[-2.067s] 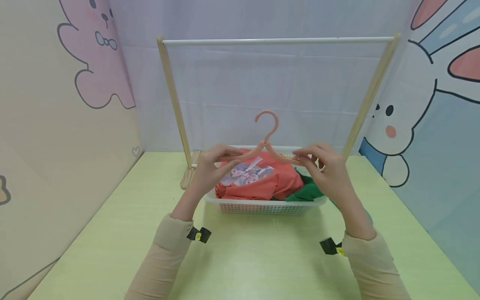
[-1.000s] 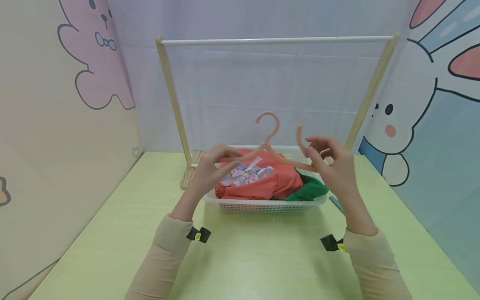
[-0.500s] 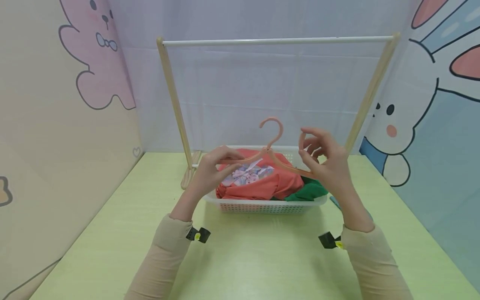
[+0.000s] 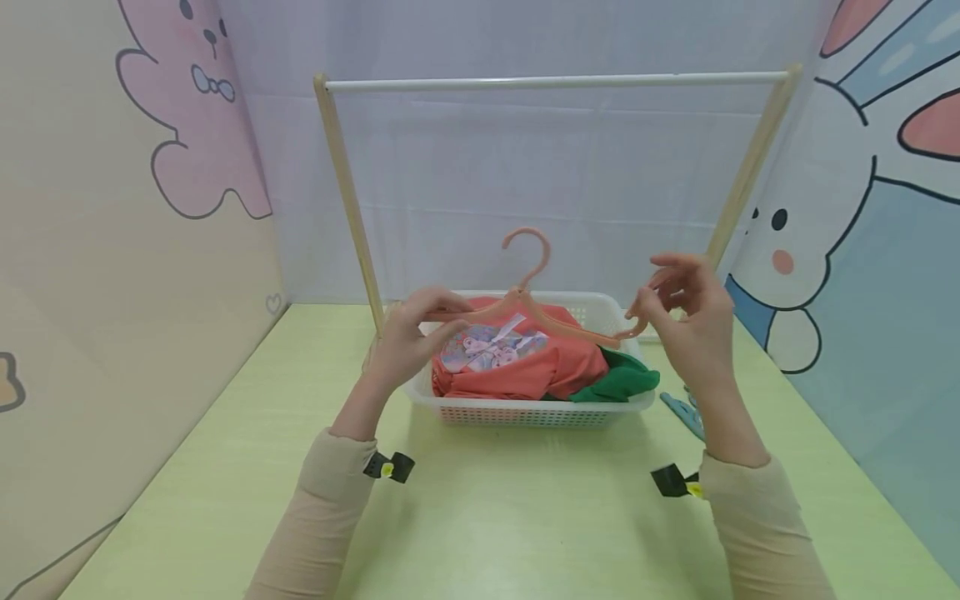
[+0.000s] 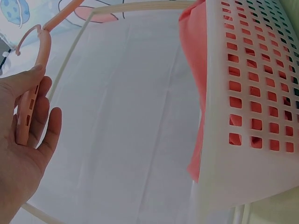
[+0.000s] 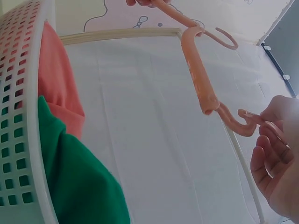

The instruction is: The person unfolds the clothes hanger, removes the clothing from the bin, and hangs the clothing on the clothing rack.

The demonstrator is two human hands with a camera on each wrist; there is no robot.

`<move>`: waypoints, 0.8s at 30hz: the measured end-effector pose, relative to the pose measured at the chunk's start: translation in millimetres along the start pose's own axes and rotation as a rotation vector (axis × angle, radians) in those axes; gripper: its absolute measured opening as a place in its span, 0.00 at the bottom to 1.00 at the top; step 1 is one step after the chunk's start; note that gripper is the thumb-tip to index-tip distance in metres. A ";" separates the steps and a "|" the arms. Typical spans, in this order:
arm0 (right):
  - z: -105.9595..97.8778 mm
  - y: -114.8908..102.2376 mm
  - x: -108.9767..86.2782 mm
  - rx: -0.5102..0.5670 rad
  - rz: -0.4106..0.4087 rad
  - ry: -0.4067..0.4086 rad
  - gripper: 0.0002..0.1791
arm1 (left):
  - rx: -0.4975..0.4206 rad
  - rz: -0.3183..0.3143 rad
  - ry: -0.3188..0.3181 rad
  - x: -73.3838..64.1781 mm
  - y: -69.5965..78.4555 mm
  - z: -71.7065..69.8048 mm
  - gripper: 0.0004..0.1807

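A peach plastic clothes hanger [image 4: 562,323] is held over the basket, its hook upright. My left hand [image 4: 408,337] grips its left arm, thumb on the near side and fingers behind, as the left wrist view shows. From the end of its right arm sticks out a thin curved end piece [image 6: 233,122] with a small notch. My right hand [image 4: 690,321] pinches this piece between thumb and finger, the other fingers loosely curled. Below lie a coral-red garment [image 4: 558,367] with a patterned print and a green garment [image 4: 618,379], both in the white basket [image 4: 525,408].
Behind the basket stands a clothes rack with wooden posts [image 4: 343,183] and a white rail [image 4: 555,82]. A teal object [image 4: 681,414] lies on the table [image 4: 510,517] right of the basket, partly behind my right wrist. Printed walls flank both sides.
My right hand has moved right and let the upturned end piece swing down; it now extends outward from the hanger's right arm. My left hand and the hanger shifted slightly left.
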State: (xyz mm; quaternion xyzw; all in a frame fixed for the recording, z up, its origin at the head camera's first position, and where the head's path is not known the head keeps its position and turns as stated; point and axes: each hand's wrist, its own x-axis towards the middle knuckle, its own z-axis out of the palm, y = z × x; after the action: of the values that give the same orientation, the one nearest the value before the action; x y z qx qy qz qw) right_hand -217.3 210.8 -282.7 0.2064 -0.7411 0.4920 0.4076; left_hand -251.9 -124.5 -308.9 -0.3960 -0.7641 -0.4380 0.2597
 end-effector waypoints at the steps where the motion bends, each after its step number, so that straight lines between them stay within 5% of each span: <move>1: -2.1 0.9 0.2 -0.014 0.005 0.016 0.19 | 0.003 -0.010 0.004 -0.2 -0.2 -1.0 0.11; 10: -13.8 5.6 0.8 -0.206 -0.094 -0.013 0.20 | 0.011 -0.057 0.008 -1.4 -0.1 -5.4 0.10; 24: -23.1 10.2 0.8 -0.263 -0.246 -0.005 0.19 | 0.026 -0.091 0.007 0.1 -1.0 -4.2 0.10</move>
State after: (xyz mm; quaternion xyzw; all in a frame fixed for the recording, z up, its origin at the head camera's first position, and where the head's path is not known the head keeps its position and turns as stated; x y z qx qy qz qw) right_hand -215.8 236.0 -283.6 0.2416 -0.7692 0.3367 0.4864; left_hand -252.6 -128.4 -307.3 -0.3556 -0.7861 -0.4408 0.2474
